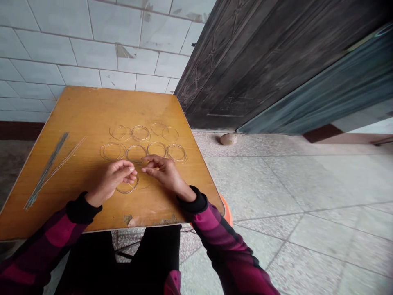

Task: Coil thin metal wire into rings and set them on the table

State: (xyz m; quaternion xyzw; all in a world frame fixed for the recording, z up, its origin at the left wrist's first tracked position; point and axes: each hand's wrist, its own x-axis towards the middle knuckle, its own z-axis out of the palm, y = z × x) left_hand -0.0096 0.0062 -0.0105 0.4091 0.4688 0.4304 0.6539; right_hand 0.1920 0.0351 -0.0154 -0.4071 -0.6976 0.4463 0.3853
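My left hand (114,177) is curled, pinching a thin wire ring (127,188) that lies partly under it on the wooden table (89,110). Just to its right, my right hand (163,170) has bent fingers pinched toward the same ring; whether it grips the wire I cannot tell. Beyond the hands, several finished wire rings (141,143) lie in two rows on the tabletop.
A bundle of straight wires (47,168) lies along the table's left side. A tiled wall stands behind, a dark door to the right. A stone (228,139) sits on the tiled floor, and something orange (227,209) shows under the table's right corner.
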